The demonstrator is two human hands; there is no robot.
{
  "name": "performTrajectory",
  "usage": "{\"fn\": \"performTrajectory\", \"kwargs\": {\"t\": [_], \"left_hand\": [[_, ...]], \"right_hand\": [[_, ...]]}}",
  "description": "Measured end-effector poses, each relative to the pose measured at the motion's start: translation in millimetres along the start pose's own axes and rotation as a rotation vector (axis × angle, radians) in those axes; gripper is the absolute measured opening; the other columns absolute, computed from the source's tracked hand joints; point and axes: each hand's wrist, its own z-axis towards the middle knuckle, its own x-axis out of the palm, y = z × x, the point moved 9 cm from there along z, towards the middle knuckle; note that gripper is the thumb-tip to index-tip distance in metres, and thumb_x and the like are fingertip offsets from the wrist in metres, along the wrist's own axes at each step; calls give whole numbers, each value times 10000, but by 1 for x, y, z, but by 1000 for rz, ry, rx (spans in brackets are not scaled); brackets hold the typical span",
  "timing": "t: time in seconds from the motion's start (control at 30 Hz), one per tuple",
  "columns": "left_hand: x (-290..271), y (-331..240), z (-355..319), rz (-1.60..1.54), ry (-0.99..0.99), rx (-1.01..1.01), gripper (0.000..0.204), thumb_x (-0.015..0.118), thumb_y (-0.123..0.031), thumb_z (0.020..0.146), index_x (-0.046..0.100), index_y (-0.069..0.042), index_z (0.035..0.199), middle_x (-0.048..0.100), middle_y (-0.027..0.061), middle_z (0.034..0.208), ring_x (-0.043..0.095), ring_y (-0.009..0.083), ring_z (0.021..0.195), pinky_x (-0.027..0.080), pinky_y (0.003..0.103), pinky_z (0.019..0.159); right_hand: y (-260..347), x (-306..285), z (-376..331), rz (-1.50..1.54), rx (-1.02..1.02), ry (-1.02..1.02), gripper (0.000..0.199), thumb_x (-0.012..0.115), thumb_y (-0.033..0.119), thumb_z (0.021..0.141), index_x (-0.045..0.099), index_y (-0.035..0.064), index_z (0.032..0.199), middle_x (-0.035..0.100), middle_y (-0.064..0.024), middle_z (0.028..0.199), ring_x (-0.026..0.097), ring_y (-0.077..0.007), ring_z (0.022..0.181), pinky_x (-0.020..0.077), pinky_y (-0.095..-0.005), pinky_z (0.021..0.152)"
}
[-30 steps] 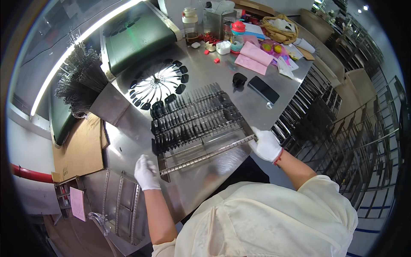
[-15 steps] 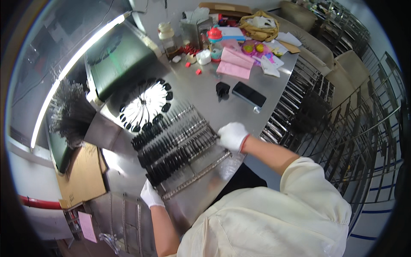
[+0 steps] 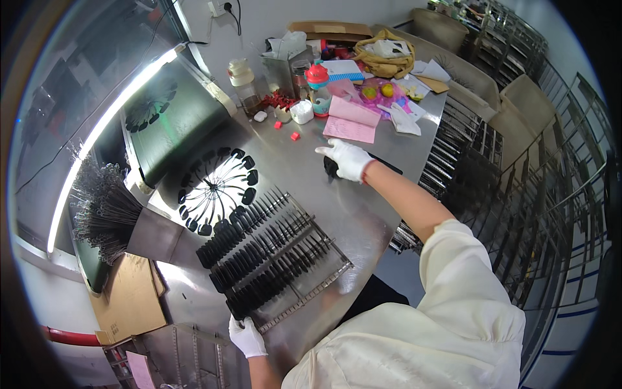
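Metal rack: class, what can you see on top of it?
Three rows of black pieces sit on the metal rack; parts of the rack beneath them are covered and cannot be seen.

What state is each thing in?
Left hand: gloved, at the rack's near left corner; grip unclear
Right hand: gloved, open, by a small black object; contact unclear
Rack: loaded with three rows of black pieces
Light tube: lit
Pink notebook: open
Red-topped bottle: upright, lidded
Pale-topped bottle: upright, lidded
Metal bin: filled with thin wires
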Motion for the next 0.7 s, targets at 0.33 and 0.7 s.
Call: {"fn": "performTrajectory", "kwargs": {"t": [0.33,0.7], "left_hand": [[-28,-15,-36,-216,-194,-74,456,561,-1,981,520,51,1432,500,-20,880,448,38,690,410,196,612],[111,-118,-103,-726,862,-114,366,629,-216,942,603,-120,1294,608,149,1313,604,312,1171,520,434,974]], "right_hand": [[-16,50,41,-170,-16,112,223,744,122,723,717,131,944,723,-149,938,725,-364,934,591,-467,795],[299,-28,-188,535,-802,145,439,784,189,657,650,109,1068,614,-129,1147,560,-327,1161,493,-431,957]]}}
